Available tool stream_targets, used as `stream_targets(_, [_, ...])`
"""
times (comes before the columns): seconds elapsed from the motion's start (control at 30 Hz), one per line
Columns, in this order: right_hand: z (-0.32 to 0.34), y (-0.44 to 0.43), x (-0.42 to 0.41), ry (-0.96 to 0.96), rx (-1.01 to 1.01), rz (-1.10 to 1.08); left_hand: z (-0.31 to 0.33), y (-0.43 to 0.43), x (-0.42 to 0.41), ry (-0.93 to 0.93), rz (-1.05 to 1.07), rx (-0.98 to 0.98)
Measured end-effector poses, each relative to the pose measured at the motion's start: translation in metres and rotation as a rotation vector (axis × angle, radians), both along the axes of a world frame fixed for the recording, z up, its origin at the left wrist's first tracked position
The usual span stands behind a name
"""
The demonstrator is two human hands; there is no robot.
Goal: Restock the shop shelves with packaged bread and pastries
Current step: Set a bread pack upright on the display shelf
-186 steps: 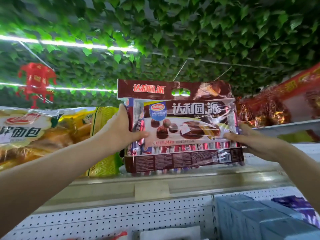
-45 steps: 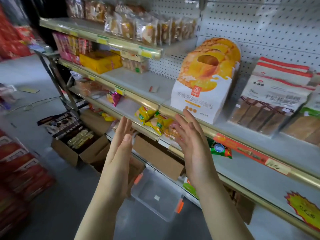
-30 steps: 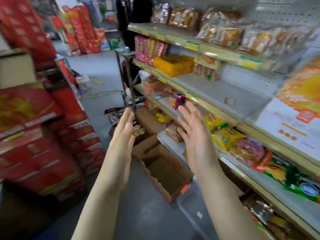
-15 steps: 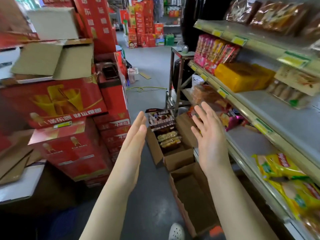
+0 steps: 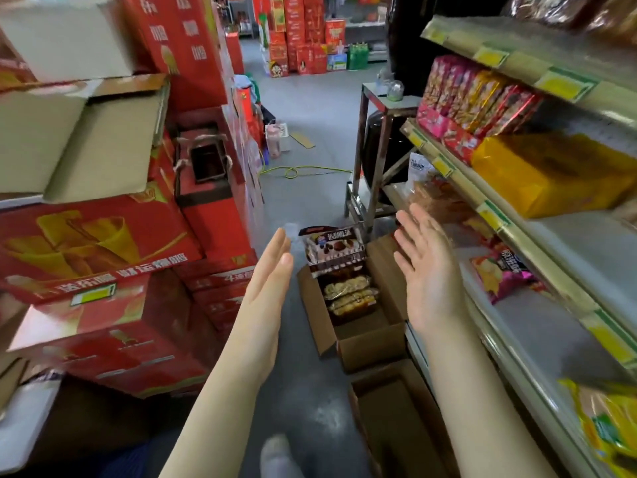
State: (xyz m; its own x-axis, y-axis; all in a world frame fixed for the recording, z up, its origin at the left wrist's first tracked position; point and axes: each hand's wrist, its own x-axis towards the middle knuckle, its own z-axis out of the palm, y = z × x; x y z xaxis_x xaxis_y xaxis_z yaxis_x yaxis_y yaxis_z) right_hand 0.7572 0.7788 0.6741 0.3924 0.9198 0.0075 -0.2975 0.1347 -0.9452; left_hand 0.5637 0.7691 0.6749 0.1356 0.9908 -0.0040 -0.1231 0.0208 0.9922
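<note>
Two hands are raised over the aisle floor (image 5: pixel 310 139), palms facing each other, holding nothing. The left hand (image 5: pixel 272 267) is seen edge-on, its fingers straight, together and pointing away. The right hand (image 5: pixel 427 270) has its fingers (image 5: pixel 413 220) straight and slightly spread. Beyond and between them an open carton (image 5: pixel 372 343) sits on the floor against the foot of the shelves (image 5: pixel 517 236). A pie pack (image 5: pixel 332 248) stands upright at the carton's far end, printed face toward the camera, handle strip uppermost, long axis running across the aisle. Bread packs (image 5: pixel 350 294) lie flat in the carton just in front of it, long axes also crosswise. A second carton (image 5: pixel 396 419) lies nearer. Red boxes (image 5: pixel 103 243) are stacked at left.
</note>
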Motion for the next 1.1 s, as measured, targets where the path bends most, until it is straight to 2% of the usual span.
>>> stream_targets(0.33, [-0.034, 0.147, -0.03, -0.029, -0.057, -0.109, -0.052, 0.177, 0.008, 0.045, -0.201, -0.234])
stream_targets(0.6, [-0.073, 0.217, -0.033, 0.028, -0.148, -0.217, -0.083, 0.265, 0.015, 0.101, -0.284, -0.286])
stream_targets(0.9, [-0.118, 0.262, 0.016, 0.13, -0.242, -0.232, -0.123, 0.319, 0.048, 0.127, -0.215, -0.431])
stream_targets(1.1, [-0.14, 0.299, 0.047, 0.097, -0.291, -0.205, -0.152, 0.366, 0.08, 0.155, -0.165, -0.526])
